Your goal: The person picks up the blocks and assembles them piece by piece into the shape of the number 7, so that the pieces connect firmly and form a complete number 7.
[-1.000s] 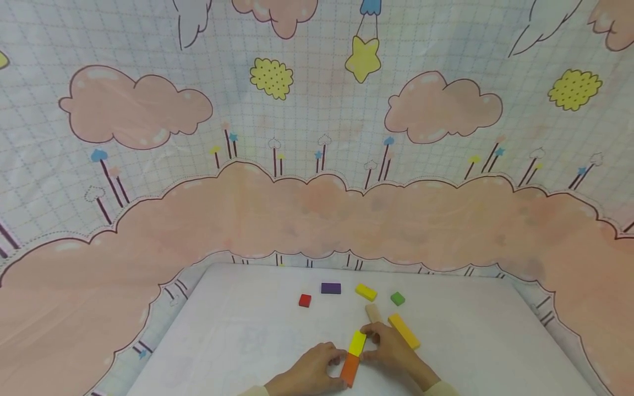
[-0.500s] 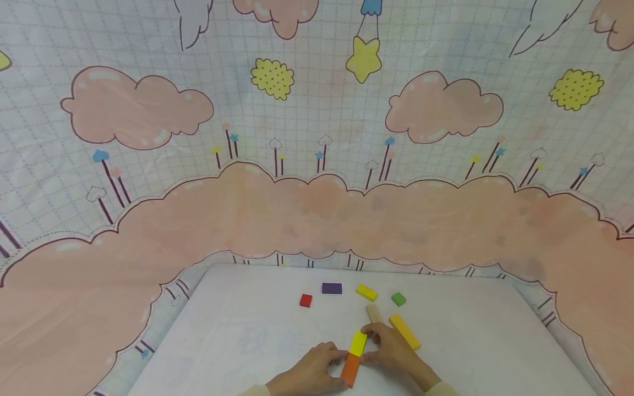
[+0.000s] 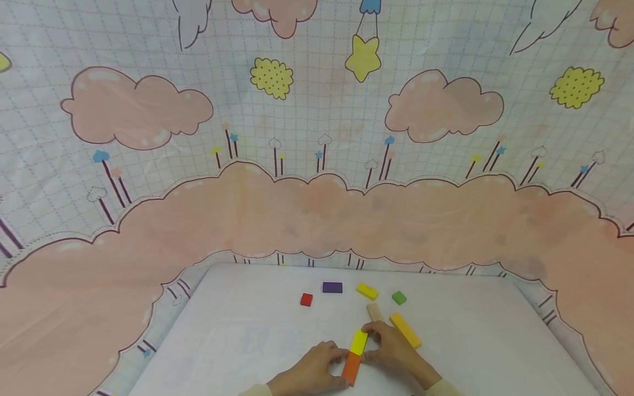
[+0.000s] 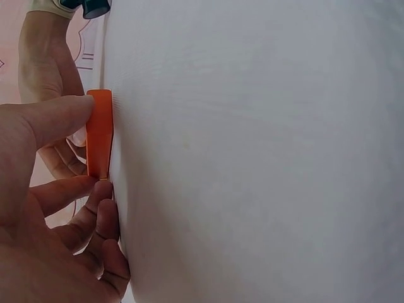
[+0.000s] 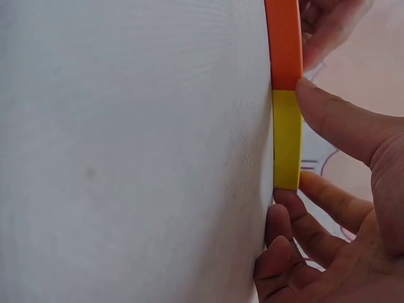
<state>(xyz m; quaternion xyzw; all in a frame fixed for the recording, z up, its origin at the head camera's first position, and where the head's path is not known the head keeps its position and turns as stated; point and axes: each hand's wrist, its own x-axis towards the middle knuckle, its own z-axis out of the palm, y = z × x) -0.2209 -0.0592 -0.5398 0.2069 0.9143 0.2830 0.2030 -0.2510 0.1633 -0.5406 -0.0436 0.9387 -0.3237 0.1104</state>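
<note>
An orange block (image 3: 351,368) and a bright yellow block (image 3: 359,342) lie end to end on the white table, forming one slanted strip. My left hand (image 3: 309,368) pinches the orange block lengthwise; in the left wrist view its thumb is at the near end of the orange block (image 4: 100,136) and its index finger at the other end. With my right hand (image 3: 393,352) I hold the yellow piece. In the right wrist view, the thumb touches near the joint and the fingers meet the far end of the yellow block (image 5: 287,139).
Behind the hands lie a red block (image 3: 306,300), a purple block (image 3: 332,287), a second yellow block (image 3: 367,291) and a green block (image 3: 399,297). A beige block (image 3: 375,312) and a long orange-yellow block (image 3: 405,330) are close to the right hand, partly covered. A cloud-patterned cloth (image 3: 317,214) hangs behind the table.
</note>
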